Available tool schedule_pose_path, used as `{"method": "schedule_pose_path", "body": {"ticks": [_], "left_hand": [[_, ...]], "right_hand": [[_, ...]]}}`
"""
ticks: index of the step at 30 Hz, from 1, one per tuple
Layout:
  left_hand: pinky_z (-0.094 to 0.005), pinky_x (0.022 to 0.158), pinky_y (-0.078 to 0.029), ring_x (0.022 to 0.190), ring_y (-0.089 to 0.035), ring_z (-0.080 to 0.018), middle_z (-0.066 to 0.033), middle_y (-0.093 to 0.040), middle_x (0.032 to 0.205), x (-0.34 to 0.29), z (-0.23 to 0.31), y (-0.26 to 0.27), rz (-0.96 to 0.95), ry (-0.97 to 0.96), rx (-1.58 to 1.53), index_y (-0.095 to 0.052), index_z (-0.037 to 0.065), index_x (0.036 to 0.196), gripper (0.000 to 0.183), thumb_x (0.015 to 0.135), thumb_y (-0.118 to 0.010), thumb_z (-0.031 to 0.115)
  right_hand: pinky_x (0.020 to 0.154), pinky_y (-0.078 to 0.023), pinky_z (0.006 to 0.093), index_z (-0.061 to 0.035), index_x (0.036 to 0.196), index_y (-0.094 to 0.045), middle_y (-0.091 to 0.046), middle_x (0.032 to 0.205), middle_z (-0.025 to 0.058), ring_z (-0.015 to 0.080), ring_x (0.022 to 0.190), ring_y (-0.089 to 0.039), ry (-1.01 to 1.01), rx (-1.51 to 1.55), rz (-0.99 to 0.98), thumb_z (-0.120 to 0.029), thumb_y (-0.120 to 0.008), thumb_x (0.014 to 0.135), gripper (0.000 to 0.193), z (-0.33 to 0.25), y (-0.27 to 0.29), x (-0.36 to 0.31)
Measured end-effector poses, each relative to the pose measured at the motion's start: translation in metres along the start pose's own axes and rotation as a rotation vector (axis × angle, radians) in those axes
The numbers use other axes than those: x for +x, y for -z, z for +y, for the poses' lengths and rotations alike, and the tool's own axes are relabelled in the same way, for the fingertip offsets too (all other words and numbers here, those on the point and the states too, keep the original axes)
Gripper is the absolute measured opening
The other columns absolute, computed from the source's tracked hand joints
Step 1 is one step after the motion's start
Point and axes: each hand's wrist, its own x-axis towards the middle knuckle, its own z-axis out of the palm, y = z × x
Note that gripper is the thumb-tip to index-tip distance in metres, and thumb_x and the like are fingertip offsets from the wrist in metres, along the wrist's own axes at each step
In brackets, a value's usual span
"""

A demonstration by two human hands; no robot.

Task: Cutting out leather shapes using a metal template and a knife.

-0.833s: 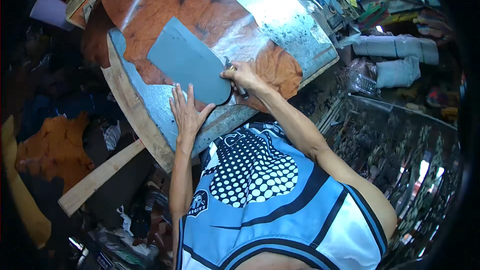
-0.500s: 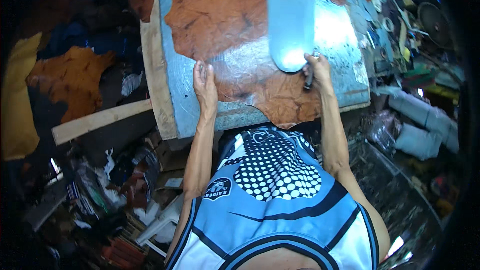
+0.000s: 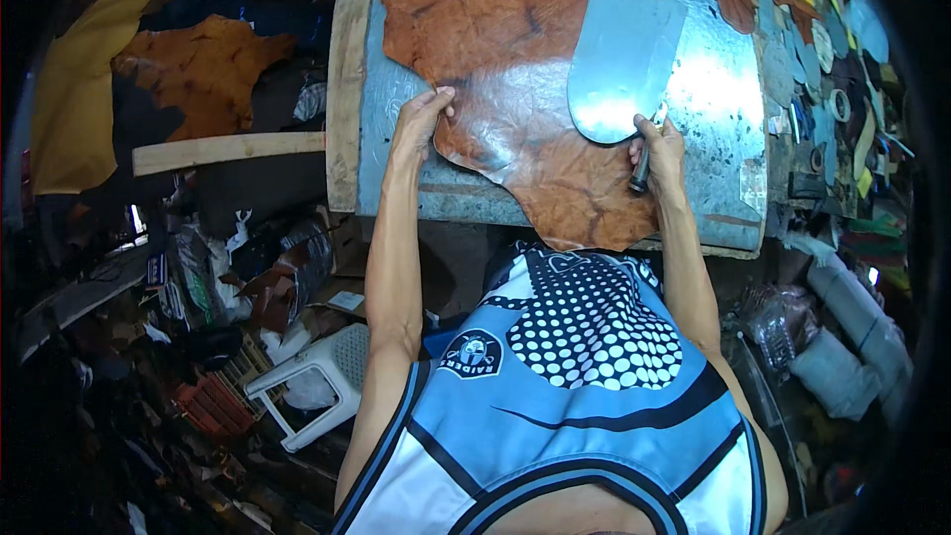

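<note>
Brown hide (image 3: 475,40): spread on silvery bench (image 3: 718,149), twelve o'clock. Left hand (image 3: 421,121), hide's eight o'clock: fingers pinching its edge, apparently for control. Right hand (image 3: 664,151), four o'clock: fingers curled round dark-handled tool (image 3: 641,174), seemingly keeping it ready. Grey round-ended panel (image 3: 624,59): three o'clock, overlapping hide.

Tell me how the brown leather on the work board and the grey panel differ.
The brown leather is larger than the grey panel. The brown leather has an irregular, wavy outline; the grey panel has a smoothly rounded near end. The brown leather is dark-mottled, the grey panel plain. Both catch glare.
</note>
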Motion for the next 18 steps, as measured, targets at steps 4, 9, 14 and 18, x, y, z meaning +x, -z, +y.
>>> {"method": "schedule_pose_path", "body": {"ticks": [4,9,14,18], "left_hand": [[-0.026,0.09,-0.046,0.096,-0.062,-0.0156,-0.006,-0.068,0.091,-0.017,-0.005,-0.009,0.283,-0.566,0.623,-0.069,-0.003,0.103,0.029,0.088,-0.064,0.021],[-0.0259,0.076,-0.049,0.086,-0.062,-0.0157,-0.0071,-0.064,0.097,-0.028,-0.019,-0.022,0.328,-0.334,0.317,-0.066,-0.002,0.11,0.026,0.089,-0.059,0.012],[-0.0303,0.073,-0.054,0.088,-0.063,-0.0181,-0.011,-0.062,0.108,-0.038,-0.023,-0.026,0.289,-0.038,-0.532,-0.048,0.0,0.131,0.042,0.089,-0.046,0.0],[-0.0362,0.086,-0.054,0.104,-0.062,-0.0247,-0.0144,-0.061,0.114,-0.035,-0.044,-0.023,0.228,-0.086,-0.723,-0.046,0.001,0.135,0.043,0.092,-0.053,0.001]], "right_hand": [[0.039,-0.042,0.0236,0.0009,0.103,-0.051,-0.058,0.057,0.0042,0.0104,0.042,-0.052,0.024,0.025,-0.048,-0.02,-0.067,0.089,0.029,0.002,-0.004,0.002],[0.04,-0.042,0.0243,-0.0016,0.098,-0.051,-0.058,0.058,0.0044,0.0107,0.043,-0.052,0.006,0.016,-0.042,-0.019,-0.066,0.09,0.024,0.001,0.003,0.001],[0.04,-0.042,0.0246,-0.0009,0.098,-0.052,-0.058,0.058,0.0044,0.0111,0.043,-0.052,0.012,0.006,-0.058,-0.019,-0.065,0.09,0.024,-0.001,0.003,-0.003],[0.04,-0.042,0.0243,-0.0007,0.099,-0.053,-0.057,0.056,0.0042,0.0113,0.042,-0.051,0.019,0.011,-0.079,-0.018,-0.064,0.091,0.022,0.0,-0.006,-0.004]]}}
